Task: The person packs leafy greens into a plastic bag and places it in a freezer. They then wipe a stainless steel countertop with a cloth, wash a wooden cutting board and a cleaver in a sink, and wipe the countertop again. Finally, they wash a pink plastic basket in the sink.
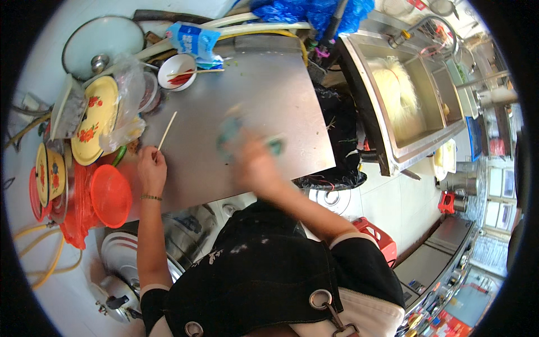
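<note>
My left hand point(152, 168) grips one end of a thin wooden chopstick point(168, 128), which points up and away over the steel table point(278, 92). Blurred by motion, my right hand point(255, 162) is over the middle of the table on a greenish cloth point(230, 135), part of which shows on either side of the fingers. At the table's far left, a white bowl point(177, 63) holds dark red pieces, with another chopstick point(206, 71) lying across its rim. A blue-and-white plastic packet point(194, 40) lies behind the bowl.
Yellow enamel dishes with flowers point(94, 120), a green chili pepper point(119, 156) and a red plastic basin point(110, 196) crowd the left side. A glass lid point(103, 46) leans at the back left. Right of the table are a black bag point(337, 126) and a steel sink point(429, 105) holding pale noodles point(393, 90).
</note>
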`<state>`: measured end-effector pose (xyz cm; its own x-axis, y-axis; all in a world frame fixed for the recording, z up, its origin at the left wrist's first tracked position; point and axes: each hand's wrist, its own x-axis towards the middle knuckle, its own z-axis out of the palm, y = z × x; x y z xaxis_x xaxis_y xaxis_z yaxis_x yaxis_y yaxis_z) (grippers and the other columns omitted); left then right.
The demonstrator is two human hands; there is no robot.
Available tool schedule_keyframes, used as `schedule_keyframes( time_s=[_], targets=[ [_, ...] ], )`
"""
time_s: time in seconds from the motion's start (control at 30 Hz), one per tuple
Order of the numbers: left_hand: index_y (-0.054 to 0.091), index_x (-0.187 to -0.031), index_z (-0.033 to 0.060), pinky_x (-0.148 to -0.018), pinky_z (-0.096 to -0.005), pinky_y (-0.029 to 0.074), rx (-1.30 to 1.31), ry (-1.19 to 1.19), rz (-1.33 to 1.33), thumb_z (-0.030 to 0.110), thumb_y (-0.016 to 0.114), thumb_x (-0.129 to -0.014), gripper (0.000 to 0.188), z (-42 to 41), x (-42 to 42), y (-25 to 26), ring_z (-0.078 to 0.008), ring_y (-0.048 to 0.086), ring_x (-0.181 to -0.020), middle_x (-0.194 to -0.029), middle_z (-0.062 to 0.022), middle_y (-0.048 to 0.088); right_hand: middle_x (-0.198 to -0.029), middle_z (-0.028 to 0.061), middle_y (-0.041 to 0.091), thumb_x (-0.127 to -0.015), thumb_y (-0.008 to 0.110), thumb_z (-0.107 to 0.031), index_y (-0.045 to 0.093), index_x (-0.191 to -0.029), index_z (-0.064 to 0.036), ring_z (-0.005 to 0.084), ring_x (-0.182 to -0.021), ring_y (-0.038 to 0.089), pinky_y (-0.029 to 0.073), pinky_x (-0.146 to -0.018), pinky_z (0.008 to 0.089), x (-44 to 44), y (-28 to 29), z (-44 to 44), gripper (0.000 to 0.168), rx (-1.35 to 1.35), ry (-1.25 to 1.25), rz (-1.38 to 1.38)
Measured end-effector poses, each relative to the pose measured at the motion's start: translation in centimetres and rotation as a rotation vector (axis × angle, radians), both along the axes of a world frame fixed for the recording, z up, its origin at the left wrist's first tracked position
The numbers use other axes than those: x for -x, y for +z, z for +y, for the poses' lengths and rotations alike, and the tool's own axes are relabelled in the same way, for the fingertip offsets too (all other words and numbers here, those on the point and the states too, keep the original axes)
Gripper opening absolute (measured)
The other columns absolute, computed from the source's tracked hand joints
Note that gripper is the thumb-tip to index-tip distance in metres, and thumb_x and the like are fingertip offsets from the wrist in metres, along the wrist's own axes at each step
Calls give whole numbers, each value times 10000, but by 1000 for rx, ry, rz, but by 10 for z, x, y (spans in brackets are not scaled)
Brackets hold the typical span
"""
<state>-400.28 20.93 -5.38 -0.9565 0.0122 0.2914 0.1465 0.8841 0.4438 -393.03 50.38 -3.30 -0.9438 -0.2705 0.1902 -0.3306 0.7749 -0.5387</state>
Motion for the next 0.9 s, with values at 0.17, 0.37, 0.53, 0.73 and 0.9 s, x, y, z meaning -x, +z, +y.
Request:
schedule_keyframes(
  time_s=[0.17, 0.37, 0.53, 0.73, 0.9],
  targets=[
    [535, -859, 34, -748, -437, 430, 162, -2, 99, 62, 583, -784, 93, 5, -5, -3, -360, 517, -861, -871, -156, 536, -1238, 170, 527, -730, 570, -130, 639, -1086, -139, 332, -1163, 491, 461, -883, 426, -23, -38, -32, 362, -138, 69, 249],
    [542, -896, 32, -772, -434, 433, 210, 12, 95, 84, 579, -804, 111, 14, -10, 7, -363, 520, -885, -904, -161, 543, -1145, 244, 545, -761, 572, -113, 586, -1136, -96, 383, -977, 574, 476, -841, 456, 12, -41, 158, 376, -343, -698, 241],
    [541, -949, 36, -802, -432, 434, 194, 54, 154, 98, 601, -785, 185, 8, -12, 6, -353, 522, -936, -982, -154, 555, -1119, 230, 549, -849, 569, -162, 519, -1267, -111, 380, -1004, 555, 464, -827, 434, 34, -3, 184, 424, -7, -891, 178],
    [542, -1004, 23, -831, -426, 435, 6, -113, 255, 148, 641, -780, 275, 70, 25, 39, -359, 528, -953, -1013, -159, 564, -1219, 177, 505, -708, 623, -139, 607, -1145, -150, 348, -1080, 498, 416, -861, 438, 64, -19, 81, 437, -244, -278, 185],
    [492, -1145, -7, -892, -425, 414, -254, -84, 162, 287, 707, -758, 532, 136, 90, 81, -353, 518, -1026, -1094, -196, 553, -1218, 132, 518, -667, 609, -106, 646, -1076, -169, 307, -1114, 474, 371, -900, 430, 75, -15, 58, 416, -152, -259, 203]
  ],
)
